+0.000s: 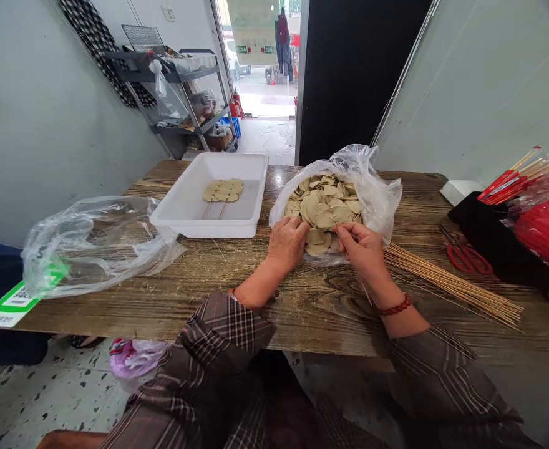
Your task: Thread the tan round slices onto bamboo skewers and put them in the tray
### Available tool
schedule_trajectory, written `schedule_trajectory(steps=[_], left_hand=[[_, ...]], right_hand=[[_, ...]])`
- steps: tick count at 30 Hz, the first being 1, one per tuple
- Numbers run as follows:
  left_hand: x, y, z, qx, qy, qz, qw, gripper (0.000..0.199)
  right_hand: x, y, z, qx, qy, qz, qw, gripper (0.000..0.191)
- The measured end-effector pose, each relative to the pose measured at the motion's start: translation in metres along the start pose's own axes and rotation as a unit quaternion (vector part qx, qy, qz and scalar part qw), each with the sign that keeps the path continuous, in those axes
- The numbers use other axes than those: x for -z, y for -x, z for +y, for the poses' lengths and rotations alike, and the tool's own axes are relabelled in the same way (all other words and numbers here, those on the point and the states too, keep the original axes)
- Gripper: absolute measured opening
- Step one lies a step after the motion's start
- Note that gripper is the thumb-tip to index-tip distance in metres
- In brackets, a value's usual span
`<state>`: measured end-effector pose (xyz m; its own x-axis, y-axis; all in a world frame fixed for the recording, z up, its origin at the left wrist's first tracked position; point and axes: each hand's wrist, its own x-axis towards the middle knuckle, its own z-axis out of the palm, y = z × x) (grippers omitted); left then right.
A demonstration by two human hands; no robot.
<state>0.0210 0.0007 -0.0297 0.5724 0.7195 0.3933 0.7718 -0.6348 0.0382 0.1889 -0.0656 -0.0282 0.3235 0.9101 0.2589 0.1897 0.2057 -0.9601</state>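
My right hand (362, 247) pinches a thin bamboo skewer (365, 290), whose lower length slants down past the wrist. Its tip is at a beige round slice (331, 216), and my fingers partly cover the contact. At the left front of the heap, my left hand (287, 243) has its fingers curled at the edge of the slices, closed on one of them as far as I can see. The heap of thin beige slices (322, 192) fills an open clear plastic bag (378, 198). More slices, threaded on two skewers (223, 191), lie in the white plastic tub (204, 228) to the left.
Loose bamboo skewers (461, 284) lie right of the bag, near red-handled scissors (469, 258) and a black box (513, 243) with red packets. A crumpled plastic bag (101, 243) and green-white card (12, 305) are at the left. Beyond the wooden table (218, 268) stands a shelf cart (176, 75).
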Motion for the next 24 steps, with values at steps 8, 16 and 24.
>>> schedule_trajectory(steps=[8,16,24], left_hand=[[-0.005,0.002,-0.001,0.014,0.052,-0.005,0.999,0.013],[-0.008,-0.001,-0.003,0.029,0.157,0.017,0.987,0.007],[-0.002,-0.005,-0.011,0.169,0.545,0.004,0.821,0.005]], right_hand=[[-0.003,0.0,0.002,-0.009,0.004,-0.011,1.0,0.033],[-0.001,0.0,-0.003,-0.011,0.007,-0.002,1.0,0.031],[0.0,0.0,-0.005,-0.009,-0.001,-0.003,1.0,0.033]])
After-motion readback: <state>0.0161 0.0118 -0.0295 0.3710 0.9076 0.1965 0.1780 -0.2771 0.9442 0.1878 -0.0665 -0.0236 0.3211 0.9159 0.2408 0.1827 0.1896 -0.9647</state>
